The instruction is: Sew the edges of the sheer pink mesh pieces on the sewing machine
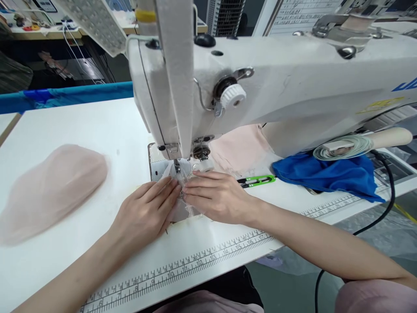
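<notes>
A piece of sheer whitish fabric [183, 209] lies at the needle of a white sewing machine [260, 82], partly under the presser foot [177, 166]. My left hand [146, 208] rests on the fabric's left side, fingers stretched out and lying flat. From the right, my right hand [218, 195] lays its extended fingers on the same fabric, close to the left fingertips. Both thumbs are largely hidden. The fingertips of both hands are just in front of the presser foot, and they cover much of the fabric.
A sheer pale pink piece [58, 191] lies on the left of the white table [124, 126]. Right of the needle are folded pink fabric [243, 148], green thread snips [259, 180] and a blue cloth [329, 176]. A printed ruler [182, 269] follows the front edge.
</notes>
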The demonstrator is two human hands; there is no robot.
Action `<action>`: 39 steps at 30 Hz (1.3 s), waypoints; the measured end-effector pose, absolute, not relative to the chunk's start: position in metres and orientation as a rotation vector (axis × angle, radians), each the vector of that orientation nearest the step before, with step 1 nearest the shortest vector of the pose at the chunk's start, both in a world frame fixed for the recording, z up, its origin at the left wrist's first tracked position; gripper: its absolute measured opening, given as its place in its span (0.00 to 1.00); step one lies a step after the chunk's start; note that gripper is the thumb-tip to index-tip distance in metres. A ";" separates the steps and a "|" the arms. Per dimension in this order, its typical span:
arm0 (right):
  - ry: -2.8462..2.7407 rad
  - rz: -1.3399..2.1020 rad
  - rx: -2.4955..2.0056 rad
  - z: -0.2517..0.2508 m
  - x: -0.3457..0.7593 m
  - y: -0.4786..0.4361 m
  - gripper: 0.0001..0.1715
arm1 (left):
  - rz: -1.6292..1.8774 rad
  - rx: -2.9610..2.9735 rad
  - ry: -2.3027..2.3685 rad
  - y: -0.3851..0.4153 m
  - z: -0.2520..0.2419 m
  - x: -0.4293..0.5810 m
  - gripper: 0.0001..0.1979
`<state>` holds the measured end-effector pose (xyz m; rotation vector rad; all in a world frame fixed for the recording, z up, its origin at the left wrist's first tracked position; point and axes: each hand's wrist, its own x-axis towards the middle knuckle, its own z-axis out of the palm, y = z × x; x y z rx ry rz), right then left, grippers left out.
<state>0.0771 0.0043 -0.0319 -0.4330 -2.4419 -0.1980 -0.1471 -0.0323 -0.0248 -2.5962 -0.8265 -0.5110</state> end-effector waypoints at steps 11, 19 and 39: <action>-2.433 -0.177 -0.442 -0.032 0.077 0.005 0.12 | -0.503 -2.575 -0.796 -0.031 -0.026 -0.148 0.14; -2.417 -0.177 -0.453 -0.035 0.077 0.006 0.11 | -0.529 -2.574 -0.794 -0.027 -0.024 -0.146 0.14; -2.452 -0.285 -0.487 -0.038 0.076 0.011 0.11 | -0.557 -2.632 -0.839 -0.026 -0.027 -0.151 0.16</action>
